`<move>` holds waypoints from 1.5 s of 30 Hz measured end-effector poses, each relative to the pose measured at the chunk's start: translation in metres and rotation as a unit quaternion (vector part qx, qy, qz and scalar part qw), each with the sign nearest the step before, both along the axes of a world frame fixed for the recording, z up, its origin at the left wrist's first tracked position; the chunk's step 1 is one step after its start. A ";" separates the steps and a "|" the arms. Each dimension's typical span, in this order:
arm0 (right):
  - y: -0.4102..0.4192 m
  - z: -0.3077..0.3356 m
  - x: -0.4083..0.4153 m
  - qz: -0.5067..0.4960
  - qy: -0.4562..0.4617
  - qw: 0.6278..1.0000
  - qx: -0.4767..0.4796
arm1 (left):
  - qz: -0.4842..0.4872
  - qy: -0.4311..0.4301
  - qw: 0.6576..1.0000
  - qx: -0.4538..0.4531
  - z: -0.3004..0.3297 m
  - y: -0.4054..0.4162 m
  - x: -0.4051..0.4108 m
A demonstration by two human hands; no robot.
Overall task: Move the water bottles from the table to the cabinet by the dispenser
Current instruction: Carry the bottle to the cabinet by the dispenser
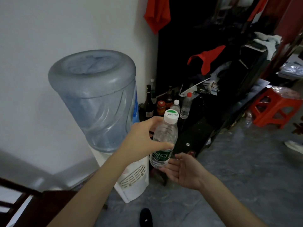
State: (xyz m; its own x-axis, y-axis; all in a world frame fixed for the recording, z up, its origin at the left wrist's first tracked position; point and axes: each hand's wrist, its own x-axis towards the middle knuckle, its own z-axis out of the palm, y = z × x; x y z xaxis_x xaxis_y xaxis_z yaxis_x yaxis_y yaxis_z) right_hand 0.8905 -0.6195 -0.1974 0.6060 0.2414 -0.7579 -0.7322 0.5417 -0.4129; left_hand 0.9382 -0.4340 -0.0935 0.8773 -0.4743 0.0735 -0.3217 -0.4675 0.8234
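Observation:
My left hand [144, 136] grips a clear water bottle [164, 138] with a white cap and a green label, held upright in the air beside the dispenser [93, 99]. Just below the bottle's base, my right hand [182, 169] is open, palm up, its fingertips touching or nearly touching the bottom. Beyond the bottle lies the low black cabinet [196, 128]. On its top stand two more clear bottles, one with a white cap [176, 106] and one with a red cap [186, 106].
Dark glass bottles [148, 104] and a red-lidded jar [161, 108] crowd the cabinet's left end by the wall. Clothes and clutter [211, 63] pile at the back. A red plastic stool [277, 105] stands right. A dark wooden chair [24, 203] is at the bottom left.

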 end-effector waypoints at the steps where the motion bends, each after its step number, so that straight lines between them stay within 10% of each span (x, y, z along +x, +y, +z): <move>1: -0.003 -0.001 0.015 -0.002 0.006 1.000 -0.002 | 0.001 0.006 1.000 -0.001 -0.004 -0.004 0.016; 29: -0.096 -0.174 0.277 -0.012 0.183 0.983 -0.019 | 0.098 0.125 0.985 0.065 -0.181 -0.097 0.238; 45: -0.101 -0.236 0.324 -0.042 0.117 0.989 -0.083 | 0.180 0.123 0.974 0.065 -0.249 -0.130 0.286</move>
